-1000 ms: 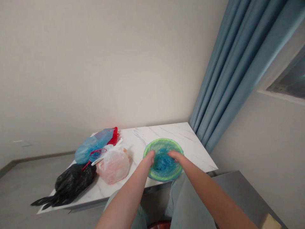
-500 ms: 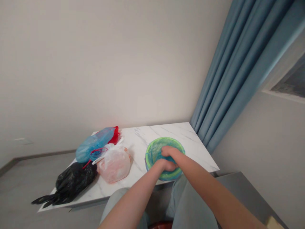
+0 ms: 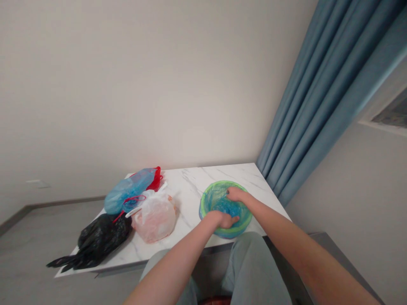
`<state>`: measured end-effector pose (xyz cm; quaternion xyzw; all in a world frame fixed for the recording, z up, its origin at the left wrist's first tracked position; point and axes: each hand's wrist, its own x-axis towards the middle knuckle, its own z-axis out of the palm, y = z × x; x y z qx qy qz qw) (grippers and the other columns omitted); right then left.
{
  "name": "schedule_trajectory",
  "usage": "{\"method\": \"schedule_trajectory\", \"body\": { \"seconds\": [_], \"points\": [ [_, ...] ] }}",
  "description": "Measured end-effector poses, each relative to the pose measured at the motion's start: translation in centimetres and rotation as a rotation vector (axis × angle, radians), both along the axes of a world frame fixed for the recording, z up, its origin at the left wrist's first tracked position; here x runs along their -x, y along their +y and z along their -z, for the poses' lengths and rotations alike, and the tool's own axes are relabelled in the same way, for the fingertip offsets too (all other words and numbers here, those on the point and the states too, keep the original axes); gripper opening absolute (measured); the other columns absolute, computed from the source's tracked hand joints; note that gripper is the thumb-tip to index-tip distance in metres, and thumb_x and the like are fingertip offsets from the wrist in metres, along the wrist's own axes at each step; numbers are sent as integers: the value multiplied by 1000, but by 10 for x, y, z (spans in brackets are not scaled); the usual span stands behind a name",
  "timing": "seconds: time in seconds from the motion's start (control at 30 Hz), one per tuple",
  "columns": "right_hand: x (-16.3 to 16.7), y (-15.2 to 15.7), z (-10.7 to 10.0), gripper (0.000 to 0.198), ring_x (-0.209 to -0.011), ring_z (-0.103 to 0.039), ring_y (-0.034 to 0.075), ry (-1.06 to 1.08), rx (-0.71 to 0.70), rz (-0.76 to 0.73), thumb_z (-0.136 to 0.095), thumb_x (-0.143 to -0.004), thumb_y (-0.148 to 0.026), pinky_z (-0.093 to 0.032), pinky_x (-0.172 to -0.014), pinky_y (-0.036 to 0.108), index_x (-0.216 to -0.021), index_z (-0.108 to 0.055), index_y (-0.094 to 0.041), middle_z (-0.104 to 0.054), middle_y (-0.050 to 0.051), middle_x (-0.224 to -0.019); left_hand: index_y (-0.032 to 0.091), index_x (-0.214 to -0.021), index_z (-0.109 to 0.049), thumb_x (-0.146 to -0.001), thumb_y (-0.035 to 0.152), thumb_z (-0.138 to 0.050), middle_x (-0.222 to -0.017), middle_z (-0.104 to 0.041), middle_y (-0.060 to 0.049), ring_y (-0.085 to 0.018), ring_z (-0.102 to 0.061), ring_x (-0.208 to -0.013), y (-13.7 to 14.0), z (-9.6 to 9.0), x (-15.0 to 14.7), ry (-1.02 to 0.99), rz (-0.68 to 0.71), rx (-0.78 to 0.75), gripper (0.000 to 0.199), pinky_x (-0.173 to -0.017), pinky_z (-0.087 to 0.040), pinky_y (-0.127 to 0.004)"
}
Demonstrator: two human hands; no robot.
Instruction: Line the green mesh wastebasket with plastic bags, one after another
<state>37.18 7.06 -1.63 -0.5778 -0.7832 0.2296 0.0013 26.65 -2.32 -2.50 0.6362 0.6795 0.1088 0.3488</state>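
A round green mesh basket (image 3: 208,186), lined with a thin blue plastic bag (image 3: 227,206), stands on the white marble-patterned table near its front edge. My left hand (image 3: 225,220) reaches over the near rim into it, with a finger stretched out over the blue plastic. Inside the far right part, my right hand (image 3: 235,194) is against the liner with its fingers curled. Whatever those curled fingers hold, if anything, is hidden.
On the table's left lie a black plastic bag (image 3: 101,241), a tied whitish-pink bag (image 3: 155,218), a blue bag (image 3: 127,190) and a red bag (image 3: 156,180). A wall stands behind; a blue curtain (image 3: 299,101) hangs at right. My knees are below the front edge.
Both hands stay inside the basket but have moved apart. My right hand has shifted right and slightly up toward the far rim, uncovering more of the crumpled blue liner. The view has shifted slightly.
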Motion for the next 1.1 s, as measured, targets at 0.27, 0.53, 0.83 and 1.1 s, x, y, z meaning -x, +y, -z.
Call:
{"method": "schedule_trajectory", "body": {
  "seconds": [0.27, 0.53, 0.83, 1.1],
  "points": [
    [-44, 4, 0, 45, -130, -46, 30, -68, -327, 163, -51, -94, -30, -36, -102, 35, -134, -48, -10, -54, 20, -138, 12, -138, -46, -91, 17, -41, -137, -52, -23, -34, -47, -130, 4, -15, 34, 401, -400, -367, 47, -105, -39, -48],
    [-59, -1, 38, 32, -110, -64, 26, -116, -142, 231, -52, -94, -27, -43, -83, 29, -123, -54, -13, -69, 17, -117, 13, -125, -52, -96, 15, -27, -104, -71, -19, -29, -70, -98, 11, 22, 40, 311, -555, -79, 37, -75, -52, -37],
    [-58, -1, 38, 34, -110, -64, 27, -142, -138, 253, -52, -95, -29, -43, -83, 29, -125, -52, -14, -68, 17, -118, 12, -125, -50, -97, 13, -24, -107, -68, -19, -27, -70, -99, 8, 28, 38, 357, -557, -141, 39, -78, -51, -35],
    [-56, -4, 38, 33, -110, -64, 28, -103, -138, 288, -54, -94, -29, -43, -83, 30, -123, -53, -13, -68, 18, -118, 11, -123, -51, -98, 12, -21, -108, -65, -20, -26, -70, -94, 6, 27, 35, 430, -551, -166, 39, -75, -51, -34]
  ]
}}
